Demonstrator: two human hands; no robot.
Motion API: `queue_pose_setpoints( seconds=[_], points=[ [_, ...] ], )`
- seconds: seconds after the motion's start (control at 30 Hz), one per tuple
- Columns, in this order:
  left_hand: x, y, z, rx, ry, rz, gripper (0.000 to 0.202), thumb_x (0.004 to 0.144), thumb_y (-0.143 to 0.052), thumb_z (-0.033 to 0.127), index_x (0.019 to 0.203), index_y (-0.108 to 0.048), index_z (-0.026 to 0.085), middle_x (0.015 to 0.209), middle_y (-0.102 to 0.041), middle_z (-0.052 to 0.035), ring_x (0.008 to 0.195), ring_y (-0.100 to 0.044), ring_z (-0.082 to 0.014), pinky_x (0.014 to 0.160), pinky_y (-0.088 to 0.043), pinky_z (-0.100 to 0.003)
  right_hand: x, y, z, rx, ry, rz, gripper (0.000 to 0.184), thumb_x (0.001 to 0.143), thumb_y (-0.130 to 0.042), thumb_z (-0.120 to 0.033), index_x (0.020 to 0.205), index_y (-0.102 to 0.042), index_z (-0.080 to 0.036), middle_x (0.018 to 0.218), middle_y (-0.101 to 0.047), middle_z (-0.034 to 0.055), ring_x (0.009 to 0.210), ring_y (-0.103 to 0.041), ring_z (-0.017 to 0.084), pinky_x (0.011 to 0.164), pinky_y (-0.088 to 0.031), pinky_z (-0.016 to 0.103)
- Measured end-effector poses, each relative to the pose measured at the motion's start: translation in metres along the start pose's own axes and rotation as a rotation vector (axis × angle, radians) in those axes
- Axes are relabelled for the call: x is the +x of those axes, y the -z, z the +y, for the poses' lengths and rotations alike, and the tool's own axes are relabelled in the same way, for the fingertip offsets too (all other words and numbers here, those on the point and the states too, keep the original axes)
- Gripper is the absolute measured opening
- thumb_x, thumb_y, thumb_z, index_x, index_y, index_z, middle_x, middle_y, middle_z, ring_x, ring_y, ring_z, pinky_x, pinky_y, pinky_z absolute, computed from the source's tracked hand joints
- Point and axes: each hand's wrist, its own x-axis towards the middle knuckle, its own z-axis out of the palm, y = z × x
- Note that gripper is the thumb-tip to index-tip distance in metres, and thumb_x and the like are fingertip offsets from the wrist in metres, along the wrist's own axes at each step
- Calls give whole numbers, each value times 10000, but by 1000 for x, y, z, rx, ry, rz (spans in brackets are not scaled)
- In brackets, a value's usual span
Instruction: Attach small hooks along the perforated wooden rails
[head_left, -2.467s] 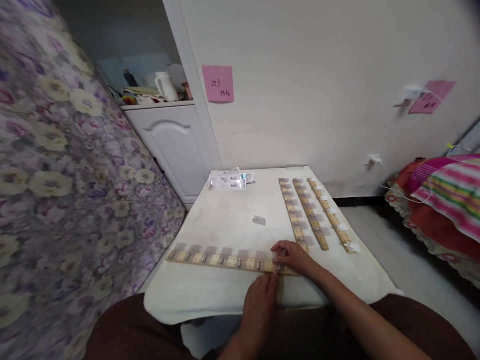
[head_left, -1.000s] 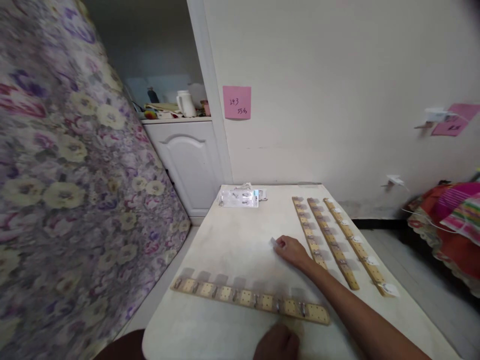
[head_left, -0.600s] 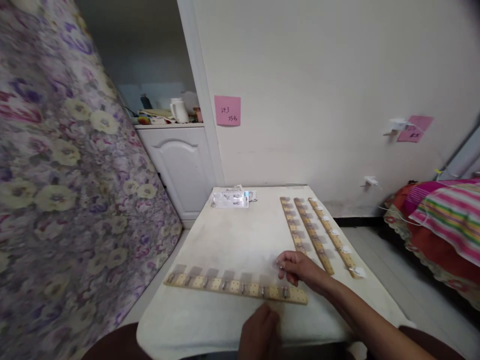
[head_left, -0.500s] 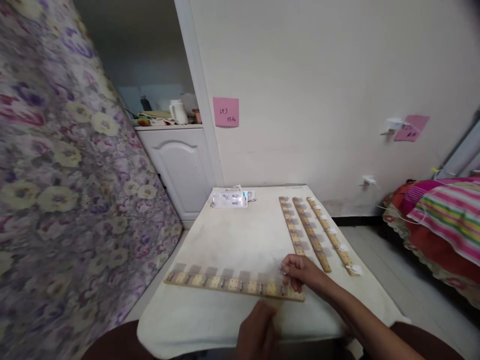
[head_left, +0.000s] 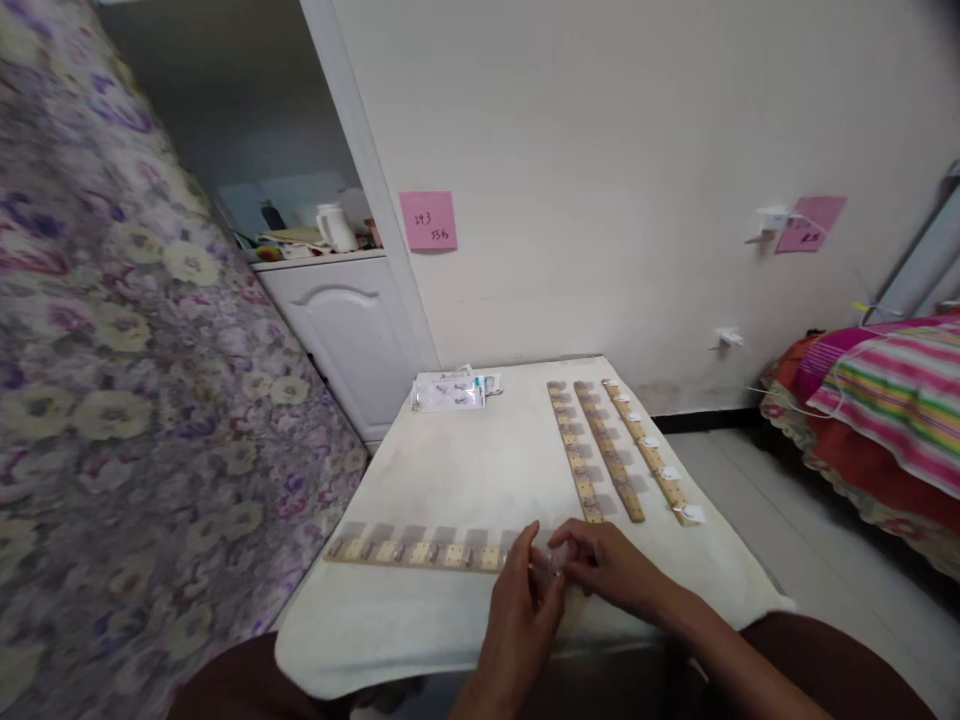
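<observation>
Both hands meet over the right end of a long wooden strip (head_left: pixel 420 552) that lies across the front of the table. It carries a row of small clear plastic pieces with shiny metal bits. My left hand (head_left: pixel 522 605) has its thumb and fingers curled around a clear plastic piece at that end. Against it from the right, my right hand (head_left: pixel 611 568) pinches at the same spot. Whatever its fingertips hold is tiny and mostly hidden. Beyond my right hand, two similar wooden strips (head_left: pixel 616 468) lie lengthwise, beside a third strip with white tags (head_left: pixel 691 514).
Clear packets with printed cards (head_left: pixel 448 392) lie at the table's back left. The table (head_left: pixel 450 470) has a pale cover and stands against the wall. A floral curtain (head_left: pixel 112 400) hangs at left; a bed with a striped cover (head_left: pixel 900 400) is at right.
My left hand has risen from the front edge to the strip's right end, meeting my right hand there. My right hand stays near that end. The view has shifted slightly.
</observation>
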Motion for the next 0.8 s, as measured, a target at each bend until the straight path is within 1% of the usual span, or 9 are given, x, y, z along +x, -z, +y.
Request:
queue_pose_setpoints(
  seconds=[0.07,0.13,0.27,0.4,0.5,0.57,0.63,0.7,0.8],
  points=[
    [-2,1,-1,-41,-6,7,475,846,-485,367,1287,-425,197,921,-605,-39,723,-564,-145,667,-464,-282,0,4,1,84,-22,3,235,703,-563,-124,925,-600,-193,597,-526,-62,517,-484,84,496,-366,191],
    [-4,1,-3,-121,10,9,409,861,-465,368,1234,-464,201,823,-585,-7,673,-560,-136,635,-455,-270,1,7,3,175,-32,2,201,703,-596,-146,901,-586,-181,596,-515,-65,509,-464,73,485,-342,183],
    [-5,-5,-6,-335,68,-32,341,871,-448,361,1167,-476,196,711,-520,43,564,-536,-106,554,-422,-239,4,9,7,276,-7,4,201,752,-609,-247,938,-602,-172,624,-513,-57,486,-451,62,467,-329,188],
    [-5,-14,-7,-517,134,-55,348,835,-508,363,1133,-460,189,685,-507,60,537,-521,-95,524,-402,-226,4,7,11,263,4,5,254,791,-574,-293,1013,-616,-178,636,-482,-59,485,-477,69,473,-360,201],
    [-7,-20,-10,-573,169,-63,387,807,-546,375,1133,-450,192,719,-508,58,529,-515,-89,511,-402,-224,5,10,14,244,-11,26,265,782,-580,-286,1024,-603,-183,641,-480,-62,503,-488,76,494,-381,208],
    [-11,-22,-14,-527,173,-83,399,813,-534,365,1160,-443,191,726,-511,54,538,-506,-91,515,-403,-225,5,16,16,196,-13,78,236,772,-580,-270,992,-587,-183,626,-470,-69,503,-479,78,494,-377,206],
    [-16,-24,-20,-401,145,-110,347,834,-501,339,1146,-472,187,728,-529,39,574,-509,-102,542,-410,-230,6,24,18,111,-30,121,179,776,-557,-253,938,-577,-178,600,-462,-72,492,-469,82,482,-363,205],
    [-21,-24,-24,-222,76,-130,263,859,-466,308,1084,-527,186,747,-562,13,645,-531,-124,602,-429,-247,6,30,20,3,-58,137,144,790,-520,-241,898,-585,-172,591,-470,-64,498,-472,89,489,-366,209],
    [-28,-26,-29,-3,-91,-160,222,875,-417,241,1031,-568,193,868,-605,-38,786,-562,-157,716,-455,-284,6,32,25,-152,-65,139,176,810,-476,-229,894,-620,-174,637,-529,-34,550,-504,107,531,-394,221]
  ],
)
